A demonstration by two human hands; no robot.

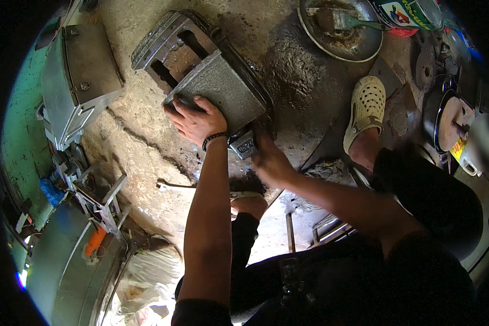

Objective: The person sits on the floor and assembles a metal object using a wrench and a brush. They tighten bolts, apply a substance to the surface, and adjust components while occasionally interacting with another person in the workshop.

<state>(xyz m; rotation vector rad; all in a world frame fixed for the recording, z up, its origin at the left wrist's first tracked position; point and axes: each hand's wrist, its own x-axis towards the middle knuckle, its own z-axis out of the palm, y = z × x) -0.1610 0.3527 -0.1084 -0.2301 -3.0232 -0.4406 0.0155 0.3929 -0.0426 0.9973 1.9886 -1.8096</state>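
Note:
A heavy grey metal housing (223,89) with two dark slots lies tilted on the dirty floor, its edges dark and wet-looking. My left hand (198,120), wearing a black beaded bracelet, grips the housing's lower left side with the thumb on the flat face. At the lower end of the housing, my right hand (271,160) is beside a small dark rectangular end piece (244,145). Shadow and blur hide the right fingertips, so whether they hold anything does not show.
A round metal pan (364,49) holds a green-handled paintbrush (358,23). A wrench (174,186) lies near my feet. On the left stand a metal cabinet (95,65) and a frame (100,195). My clog (367,103) is right of the housing, near a green can (410,13).

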